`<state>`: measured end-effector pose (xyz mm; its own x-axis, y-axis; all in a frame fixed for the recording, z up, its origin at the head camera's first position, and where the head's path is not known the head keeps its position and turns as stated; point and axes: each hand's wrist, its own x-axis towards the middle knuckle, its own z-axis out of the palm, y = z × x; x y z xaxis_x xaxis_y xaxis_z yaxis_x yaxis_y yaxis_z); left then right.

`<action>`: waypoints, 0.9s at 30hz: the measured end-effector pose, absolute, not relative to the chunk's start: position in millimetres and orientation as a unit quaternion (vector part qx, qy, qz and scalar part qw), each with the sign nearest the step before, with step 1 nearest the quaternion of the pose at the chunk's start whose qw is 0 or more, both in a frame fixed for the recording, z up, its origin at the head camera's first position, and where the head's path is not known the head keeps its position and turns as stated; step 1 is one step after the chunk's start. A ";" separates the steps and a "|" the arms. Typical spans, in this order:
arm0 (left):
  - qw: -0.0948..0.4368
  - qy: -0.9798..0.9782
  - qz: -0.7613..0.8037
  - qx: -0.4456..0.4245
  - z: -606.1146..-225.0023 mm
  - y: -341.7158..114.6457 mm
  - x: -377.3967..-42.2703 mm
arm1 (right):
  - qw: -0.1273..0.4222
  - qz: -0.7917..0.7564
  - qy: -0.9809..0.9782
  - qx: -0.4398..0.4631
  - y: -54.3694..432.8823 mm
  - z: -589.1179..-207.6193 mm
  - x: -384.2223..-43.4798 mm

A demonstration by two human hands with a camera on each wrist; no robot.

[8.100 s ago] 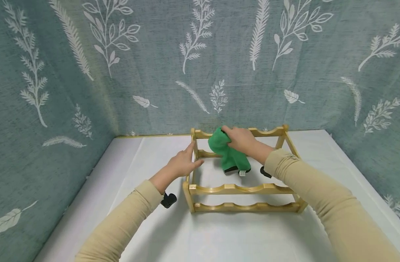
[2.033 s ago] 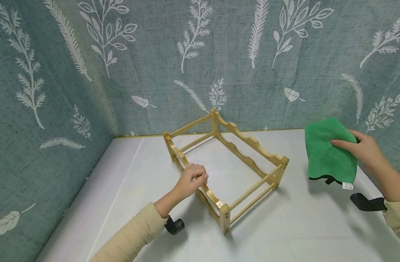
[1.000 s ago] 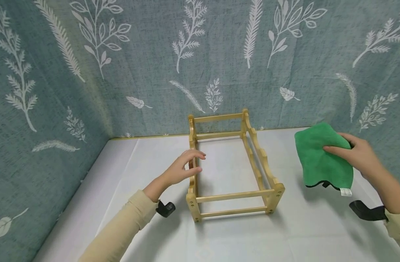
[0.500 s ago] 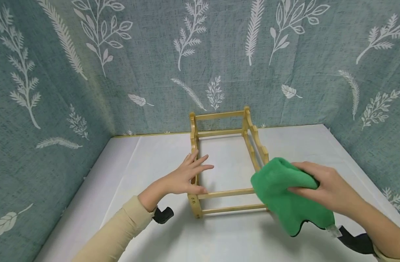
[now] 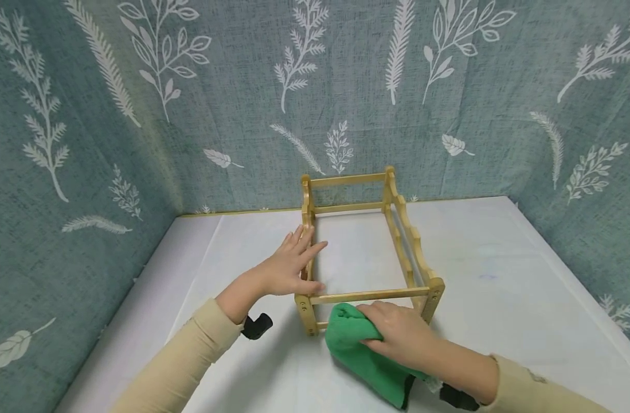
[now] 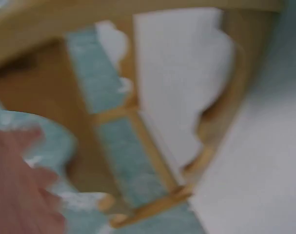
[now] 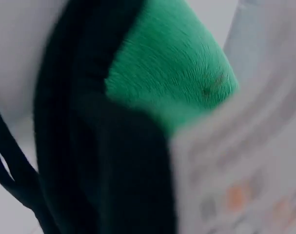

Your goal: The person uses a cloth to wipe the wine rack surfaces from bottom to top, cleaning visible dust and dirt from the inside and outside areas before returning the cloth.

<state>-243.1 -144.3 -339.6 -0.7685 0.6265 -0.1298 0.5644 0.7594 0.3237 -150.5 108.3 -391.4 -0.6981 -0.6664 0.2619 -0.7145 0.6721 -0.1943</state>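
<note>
A pale wooden rack with scalloped rails (image 5: 371,295) stands on the table, one narrow end facing me. My left hand (image 5: 284,267) is spread over its left scalloped rail near the front corner, fingers straight and thumb towards the front bar. In the left wrist view, blurred fingers (image 6: 26,180) show beside the rack's rails (image 6: 235,92). My right hand (image 5: 402,332) grips a bunched green cleaning cloth (image 5: 353,347) right at the near end bars, partly hiding the lower one. The right wrist view shows the cloth's fuzzy face (image 7: 172,58), dark edging (image 7: 65,122) and printed white label (image 7: 245,180) up close.
The white-covered table (image 5: 500,275) extends on both sides of the rack. A grey-green leaf-patterned curtain (image 5: 242,132) hangs behind and along both sides, close behind the rack's far end. Small black wrist cameras (image 5: 257,326) jut out below the sleeves.
The rack, earlier lying crosswise, has been turned end-on. My left hand has let go of its rail and spread. My right hand has carried the cloth from the far right to the front bars.
</note>
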 end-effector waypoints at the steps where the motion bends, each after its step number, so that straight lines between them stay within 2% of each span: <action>1: 0.120 0.936 0.132 0.304 -337.3 -143.5 -240.2 | 0.094 0.128 -0.907 0.390 98.2 -396.5 -153.4; 6: 0.135 0.951 0.133 0.245 -334.5 -138.9 -232.5 | 0.162 0.040 -0.879 0.447 60.6 -417.5 -164.8; 12: 0.096 0.958 0.132 0.235 -343.4 -143.2 -240.4 | 0.245 -0.034 -0.845 0.474 46.0 -432.1 -171.4; 15: 0.096 0.952 0.166 0.240 -347.1 -146.2 -243.4 | 0.241 -0.045 -0.854 0.460 48.0 -432.6 -173.6; 22: 0.107 0.934 0.239 0.243 -348.6 -151.2 -248.8 | 0.162 -0.022 -0.901 0.402 77.2 -429.9 -172.3; 25: 0.121 0.930 0.247 0.242 -348.6 -150.7 -252.0 | 0.174 -0.012 -0.912 0.370 98.4 -432.2 -170.0; 27: 0.127 0.929 0.251 0.241 -348.8 -150.1 -253.8 | 0.207 -0.007 -0.913 0.353 114.2 -435.2 -168.4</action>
